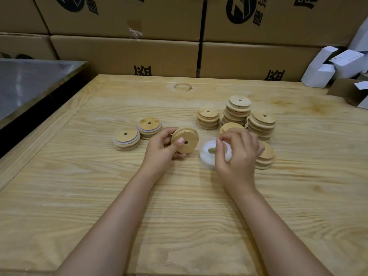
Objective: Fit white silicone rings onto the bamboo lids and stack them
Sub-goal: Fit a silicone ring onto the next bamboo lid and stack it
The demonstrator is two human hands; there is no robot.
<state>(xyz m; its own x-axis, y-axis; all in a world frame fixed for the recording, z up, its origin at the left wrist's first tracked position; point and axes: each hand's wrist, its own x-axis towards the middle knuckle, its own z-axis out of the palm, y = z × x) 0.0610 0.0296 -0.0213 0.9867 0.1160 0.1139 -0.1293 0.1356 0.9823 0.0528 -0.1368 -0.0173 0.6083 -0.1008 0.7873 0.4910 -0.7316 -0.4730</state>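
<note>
Behind, brown cardboard cartons (123, 54) carry dark printed logos and characters, cropped too far to read. The left hand (163, 148) grips a round bamboo lid (188, 143) with a small centre hole, tilted over the grained wooden table (179, 196) — thumb on its face. The right hand (239, 154) pinches blurred white silicone rings (207, 154) just beside it.

Stockroom: stacked cartons (123, 54), worktable (99, 196)
</note>
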